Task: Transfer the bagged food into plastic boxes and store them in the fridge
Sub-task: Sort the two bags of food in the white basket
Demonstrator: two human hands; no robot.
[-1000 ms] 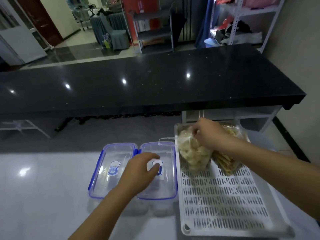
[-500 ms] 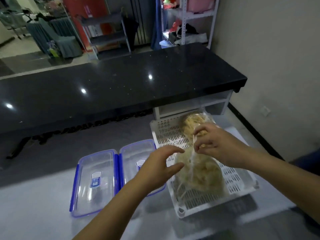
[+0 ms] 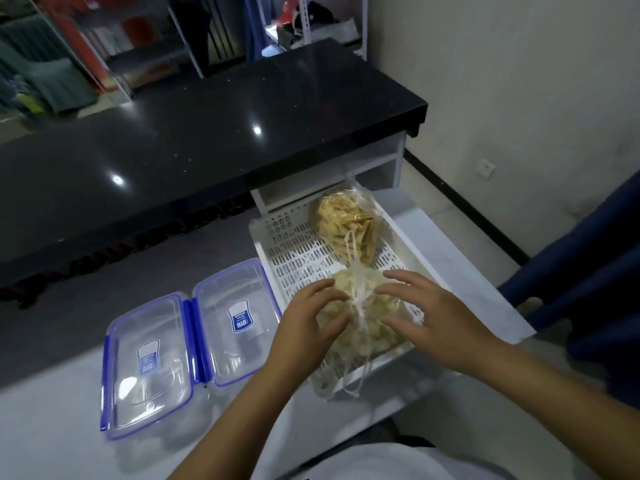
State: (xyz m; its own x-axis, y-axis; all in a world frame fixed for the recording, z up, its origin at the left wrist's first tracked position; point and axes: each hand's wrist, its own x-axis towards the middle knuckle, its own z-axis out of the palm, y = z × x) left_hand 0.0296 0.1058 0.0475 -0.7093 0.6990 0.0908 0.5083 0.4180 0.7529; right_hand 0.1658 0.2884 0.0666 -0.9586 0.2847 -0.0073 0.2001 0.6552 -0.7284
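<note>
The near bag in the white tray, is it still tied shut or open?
Tied shut. The near bag has its neck knotted with white string between the left hand and right hand.

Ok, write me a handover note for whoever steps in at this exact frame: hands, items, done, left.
Left hand and right hand: both open, fingers on the near food bag beside its tied neck.
That bag lies at the white slotted tray's near end; the second food bag lies at the far end.
Two plastic boxes sit left, lids on.
Done: nothing boxed.
Left: untie, fill boxes, refrigerate.
</note>
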